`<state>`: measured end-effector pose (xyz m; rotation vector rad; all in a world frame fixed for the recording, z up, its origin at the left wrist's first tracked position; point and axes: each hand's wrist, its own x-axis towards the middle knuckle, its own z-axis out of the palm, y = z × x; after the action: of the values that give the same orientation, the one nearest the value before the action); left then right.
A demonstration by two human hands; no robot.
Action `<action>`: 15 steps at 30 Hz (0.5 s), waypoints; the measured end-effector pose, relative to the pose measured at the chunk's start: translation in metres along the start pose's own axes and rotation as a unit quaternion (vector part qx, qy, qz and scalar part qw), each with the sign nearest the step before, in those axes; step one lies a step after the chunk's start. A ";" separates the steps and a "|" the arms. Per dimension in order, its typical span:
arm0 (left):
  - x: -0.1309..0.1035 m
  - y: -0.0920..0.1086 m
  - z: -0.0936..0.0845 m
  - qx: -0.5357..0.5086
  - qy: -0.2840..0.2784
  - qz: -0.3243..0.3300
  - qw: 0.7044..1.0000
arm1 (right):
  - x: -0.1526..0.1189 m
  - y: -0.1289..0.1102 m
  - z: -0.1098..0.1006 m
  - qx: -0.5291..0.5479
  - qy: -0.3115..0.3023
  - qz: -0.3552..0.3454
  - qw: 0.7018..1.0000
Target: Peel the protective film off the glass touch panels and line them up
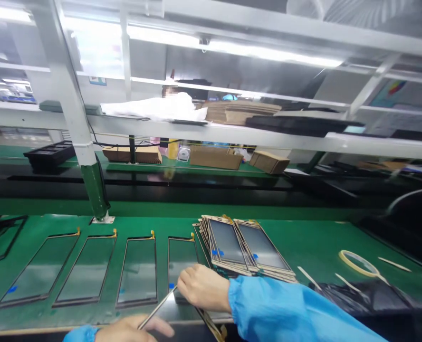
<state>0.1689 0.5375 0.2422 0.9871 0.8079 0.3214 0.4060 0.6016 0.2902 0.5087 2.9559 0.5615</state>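
My left hand (134,330), blurred at the bottom edge, has its fingers at the lower end of a thin, pale-edged panel (175,311). The fingers of my right hand (202,287) close on the upper part of this tilted panel, which runs out of view below, with a gold tab near its lower right. Just behind my right hand lies a dark-framed glass panel (183,254). Three similar panels (138,270) lie in a row to its left. Two overlapping stacks of pale-edged screens (227,240) (263,247) are beyond my right forearm.
At the right are a roll of tape (359,263), thin sticks (309,278) and black plastic wrap (382,294). A post (93,190) stands at the back left. Dark frames (2,237) lie far left. Cardboard boxes (216,157) and a person (170,90) are beyond.
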 end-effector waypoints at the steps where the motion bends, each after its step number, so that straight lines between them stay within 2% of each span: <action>1: 0.000 0.003 0.000 -0.018 0.000 0.015 1.000 | 0.000 0.003 0.003 -0.007 0.015 0.005 1.000; 4: -0.003 0.011 0.004 -0.087 0.012 0.062 0.994 | -0.006 0.011 0.004 -0.018 0.079 0.028 0.996; 7: -0.008 0.012 0.004 -0.181 0.021 0.042 0.982 | -0.022 0.015 -0.006 0.001 0.163 0.051 0.985; 9: -0.009 0.010 -0.001 -0.255 0.023 0.033 0.966 | -0.042 0.016 -0.014 0.025 0.224 0.090 0.970; 12: -0.009 0.011 -0.011 -0.338 0.055 0.070 0.937 | -0.091 0.017 -0.017 0.044 0.305 0.180 0.934; 15: -0.008 0.019 -0.017 -0.382 0.103 0.113 0.912 | -0.160 0.010 -0.004 0.044 0.338 0.321 0.884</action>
<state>0.1534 0.5537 0.2569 0.3028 0.6651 0.8786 0.5585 0.5546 0.3021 1.6434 3.4083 0.7861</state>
